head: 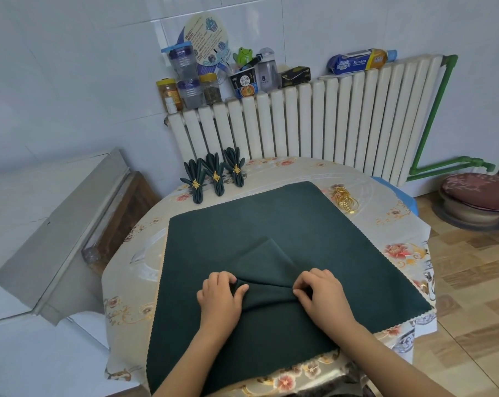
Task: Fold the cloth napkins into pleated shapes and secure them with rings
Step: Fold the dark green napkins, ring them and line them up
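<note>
Head view: a dark green napkin (285,230) is laid flat across the centre of the frame on the floral-clothed table (397,224); its near middle is pinched up into a first pleat by the left hand (221,296) and right hand (322,299), thumb and curled fingers of each closed on the raised fold; the cloth is judged light, soft and limp, so a pleat would likely slump unless held at the crease on both sides. Three finished napkins (215,176) are noted at upper centre-left, each banded with a gold ring; loose gold rings (346,199) lie heaped at centre right, just beside the napkin's far corner; jars (191,87) on the radiator (314,121) are recorded, contents too small to identify.
</note>
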{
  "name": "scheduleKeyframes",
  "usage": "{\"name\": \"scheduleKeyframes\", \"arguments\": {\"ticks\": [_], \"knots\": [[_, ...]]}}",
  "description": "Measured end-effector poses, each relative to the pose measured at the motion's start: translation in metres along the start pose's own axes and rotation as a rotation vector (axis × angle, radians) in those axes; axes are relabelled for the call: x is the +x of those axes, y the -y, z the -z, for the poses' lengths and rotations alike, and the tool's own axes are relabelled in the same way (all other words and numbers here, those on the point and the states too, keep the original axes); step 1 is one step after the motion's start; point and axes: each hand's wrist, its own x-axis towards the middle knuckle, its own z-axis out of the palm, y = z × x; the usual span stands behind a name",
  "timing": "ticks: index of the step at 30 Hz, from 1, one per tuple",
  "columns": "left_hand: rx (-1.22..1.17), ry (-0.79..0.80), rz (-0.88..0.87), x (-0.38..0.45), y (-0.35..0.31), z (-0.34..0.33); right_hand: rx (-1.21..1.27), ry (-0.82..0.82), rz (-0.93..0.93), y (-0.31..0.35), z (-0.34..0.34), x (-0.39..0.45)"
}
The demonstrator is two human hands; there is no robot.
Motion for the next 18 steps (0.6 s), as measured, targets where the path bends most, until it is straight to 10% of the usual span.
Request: {"name": "scheduleKeyframes", "arguments": {"ticks": [7, 11, 18], "knots": [[-0.064, 0.045, 0.043, 0.011, 0.003, 0.011, 0.017, 0.056, -0.033, 0.004, -0.005, 0.000], [0.149, -0.244, -0.378, 0.019, -0.029, 0.018, 0.005, 0.069, -0.050, 0.003, -0.001, 0.002], [0.407, 0.471, -0.728, 0.074, -0.091, 0.008, -0.002, 0.106, -0.062, 0.011, 0.000, 0.003]]}}
